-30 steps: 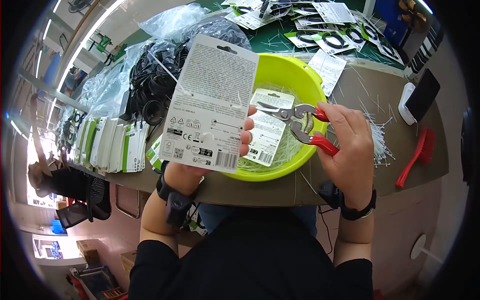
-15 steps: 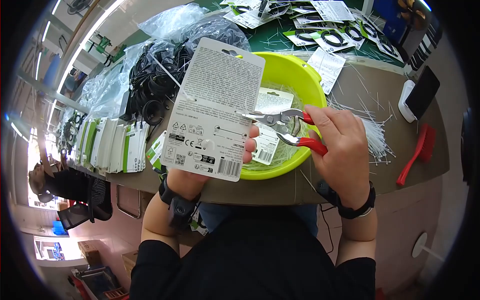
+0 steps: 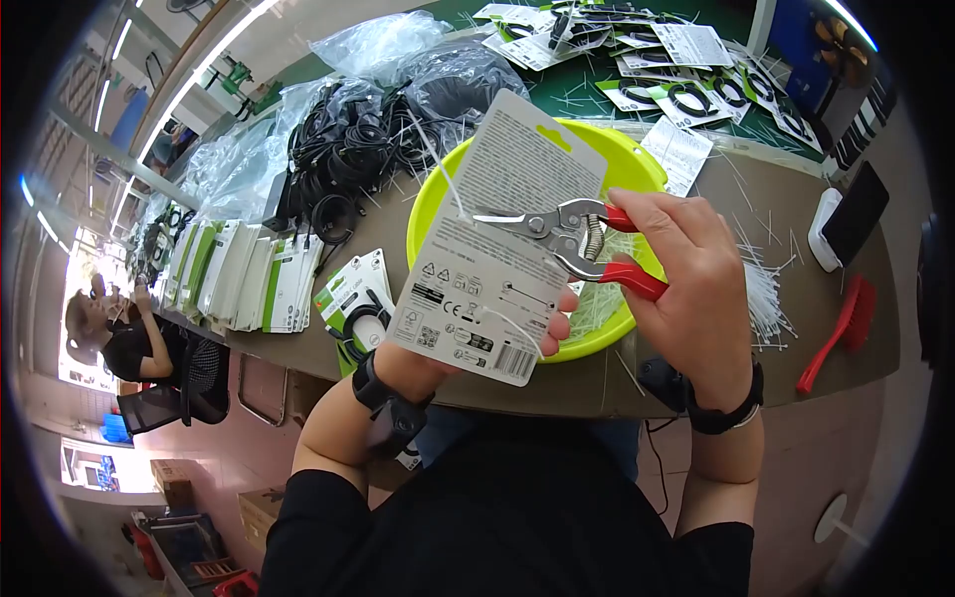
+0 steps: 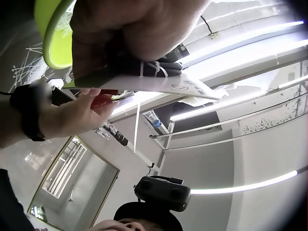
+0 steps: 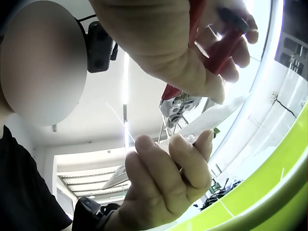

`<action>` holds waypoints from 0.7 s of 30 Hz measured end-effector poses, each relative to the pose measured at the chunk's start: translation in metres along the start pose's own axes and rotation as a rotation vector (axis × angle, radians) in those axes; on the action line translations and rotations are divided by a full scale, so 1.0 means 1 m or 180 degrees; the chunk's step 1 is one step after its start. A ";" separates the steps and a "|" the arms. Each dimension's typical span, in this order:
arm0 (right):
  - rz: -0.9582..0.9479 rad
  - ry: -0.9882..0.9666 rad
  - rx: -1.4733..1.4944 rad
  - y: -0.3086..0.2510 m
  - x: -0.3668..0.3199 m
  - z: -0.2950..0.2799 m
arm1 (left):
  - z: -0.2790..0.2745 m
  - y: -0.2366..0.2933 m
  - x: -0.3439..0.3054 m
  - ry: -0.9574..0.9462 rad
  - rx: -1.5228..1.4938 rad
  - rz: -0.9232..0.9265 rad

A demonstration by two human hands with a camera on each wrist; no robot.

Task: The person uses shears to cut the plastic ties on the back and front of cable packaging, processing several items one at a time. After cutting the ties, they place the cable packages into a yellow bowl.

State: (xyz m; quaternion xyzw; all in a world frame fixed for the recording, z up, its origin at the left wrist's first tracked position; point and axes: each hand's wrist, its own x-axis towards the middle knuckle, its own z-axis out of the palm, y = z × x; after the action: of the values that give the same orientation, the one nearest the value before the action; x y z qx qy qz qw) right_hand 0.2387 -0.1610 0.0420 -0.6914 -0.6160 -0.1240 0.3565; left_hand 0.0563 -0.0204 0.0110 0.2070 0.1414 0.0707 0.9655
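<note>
My left hand (image 3: 413, 370) holds a white printed card (image 3: 487, 244) from beneath, its fingers (image 5: 159, 178) curled up at the edge. Under the card, the left wrist view shows a black cable (image 4: 168, 68) bound with white ties. One long white cable tie tail (image 3: 435, 157) stands up from the card's printed side; another thin tail (image 3: 514, 324) curves near the barcode. In my right hand (image 3: 686, 284) are pruning shears (image 3: 557, 227), gripped by their red handles. The blade tips lie over the card, right at the base of the long tail.
Behind the card stands a yellow-green basin (image 3: 647, 171) holding cut tie tails. Black cables (image 3: 343, 149) and a row of cards (image 3: 239, 279) are at left, a carded cable (image 3: 358, 310) nearer. More tie scraps (image 3: 766, 298), a red brush (image 3: 846, 328) and finished-looking packs (image 3: 686, 99) lie right and behind.
The card has turned clockwise and tilted, now covering more of the basin. The shears' tips have come left over the card to the long tie's base. The head view has shifted slightly.
</note>
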 end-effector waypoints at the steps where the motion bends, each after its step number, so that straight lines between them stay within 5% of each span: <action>1: -0.0017 -0.0005 0.0005 -0.001 0.001 0.001 | 0.000 0.000 0.000 0.0001 -0.0002 0.0012; 9: -0.0103 -0.0010 -0.0003 -0.005 0.003 0.002 | 0.012 -0.003 -0.003 -0.0354 -0.0298 -0.0128; 13: 0.0083 -0.0185 0.0302 -0.001 -0.001 0.006 | 0.020 -0.004 -0.001 0.0623 0.1572 0.0134; 16: 0.0384 -0.0462 0.0869 0.004 -0.004 0.009 | -0.011 0.002 0.011 -0.0477 -0.0280 -0.0443; 19: 0.0697 0.0160 0.1493 0.002 -0.005 0.003 | -0.012 0.004 0.013 -0.0362 -0.0336 -0.0187; 21: 0.0474 0.0028 0.1113 0.000 -0.007 0.001 | -0.009 0.002 0.012 -0.0288 -0.0387 -0.0076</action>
State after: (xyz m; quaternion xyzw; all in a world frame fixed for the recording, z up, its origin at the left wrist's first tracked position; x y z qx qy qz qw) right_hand 0.2369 -0.1660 0.0372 -0.6621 -0.5738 0.0086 0.4820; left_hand 0.0646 -0.0127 0.0012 0.1493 0.0955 0.0582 0.9824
